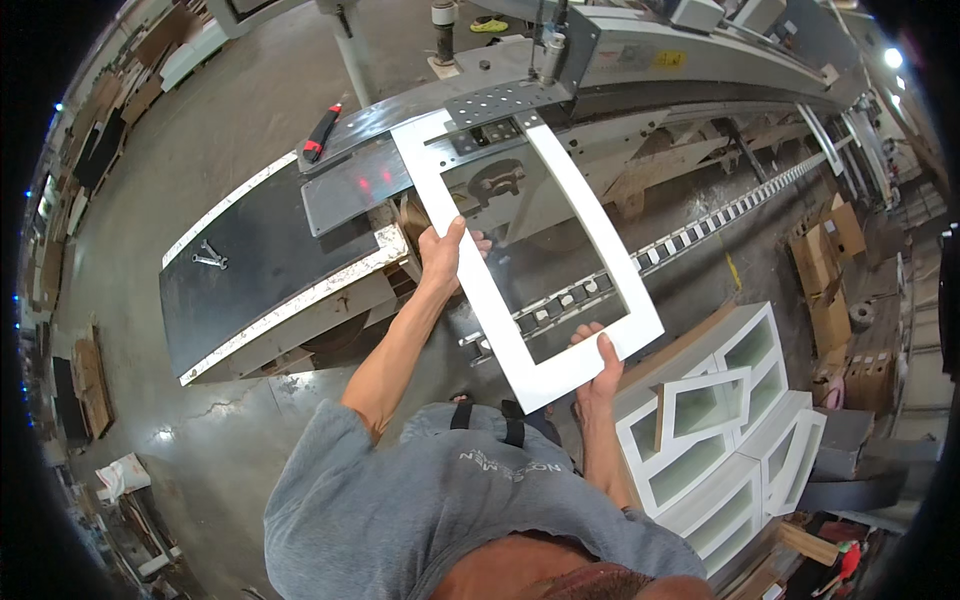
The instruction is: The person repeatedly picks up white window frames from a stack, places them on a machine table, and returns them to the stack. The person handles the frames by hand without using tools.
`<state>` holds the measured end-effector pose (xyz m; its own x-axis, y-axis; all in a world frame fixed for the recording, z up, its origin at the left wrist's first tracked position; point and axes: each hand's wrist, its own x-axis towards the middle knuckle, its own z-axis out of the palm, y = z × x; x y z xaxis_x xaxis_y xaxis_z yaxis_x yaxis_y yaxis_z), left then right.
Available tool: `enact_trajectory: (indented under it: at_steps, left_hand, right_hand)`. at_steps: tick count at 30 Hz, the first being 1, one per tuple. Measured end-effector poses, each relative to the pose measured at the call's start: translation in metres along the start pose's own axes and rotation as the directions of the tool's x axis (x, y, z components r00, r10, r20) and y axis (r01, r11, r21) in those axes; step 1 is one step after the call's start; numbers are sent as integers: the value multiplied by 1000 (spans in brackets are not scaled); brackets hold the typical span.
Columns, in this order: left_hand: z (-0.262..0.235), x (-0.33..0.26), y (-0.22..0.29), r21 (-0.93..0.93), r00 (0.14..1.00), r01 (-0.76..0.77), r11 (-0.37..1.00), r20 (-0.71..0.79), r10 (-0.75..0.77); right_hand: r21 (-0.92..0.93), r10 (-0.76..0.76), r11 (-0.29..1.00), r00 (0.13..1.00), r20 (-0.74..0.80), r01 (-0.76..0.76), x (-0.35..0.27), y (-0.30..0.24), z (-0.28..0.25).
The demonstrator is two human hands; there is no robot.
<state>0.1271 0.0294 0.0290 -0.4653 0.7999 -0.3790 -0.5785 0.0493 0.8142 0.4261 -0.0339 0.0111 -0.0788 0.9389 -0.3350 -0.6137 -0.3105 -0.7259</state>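
A white rectangular frame [560, 372] with an open middle stretches from near my body to the machine's metal table. My left hand [450, 255] grips its left side rail, thumb on top and fingers curled underneath. At the near end, my right hand [597, 365] pinches the short rail, with the thumb over the upper face. The frame's far end lies on a perforated metal plate [505, 103]. Two red light spots show on the smooth metal plate [355, 187] left of the frame.
A red and black utility knife [322, 132] lies on the machine table's left. Two wrenches [210, 257] rest on a black-topped side table [270, 265]. A roller track [690, 232] runs off to the right. White frames are stacked [700, 420] at my right, near cardboard boxes [822, 270].
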Motion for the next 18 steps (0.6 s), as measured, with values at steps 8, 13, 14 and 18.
enact_trajectory:
  at_steps: [8,13,14,18]
  left_hand:
    - [91,33,-41,105,999,-47,993,21,45]
    - [144,46,-57,355,995,-75,932,-37,94]
    - [137,58,-60,359,999,-51,932,1,54]
    - [159,80,-65,353,998,25,935,-60,-5]
  right_hand:
    - [61,-23,998,997,-79,28,61,-61,-44]
    - [160,0,987,997,-81,13,97,-82,-76]
    - [225,-16,974,998,-54,28,108,-76,-90]
    - [341,-14,940,1000,0,13,93,-93,-160]
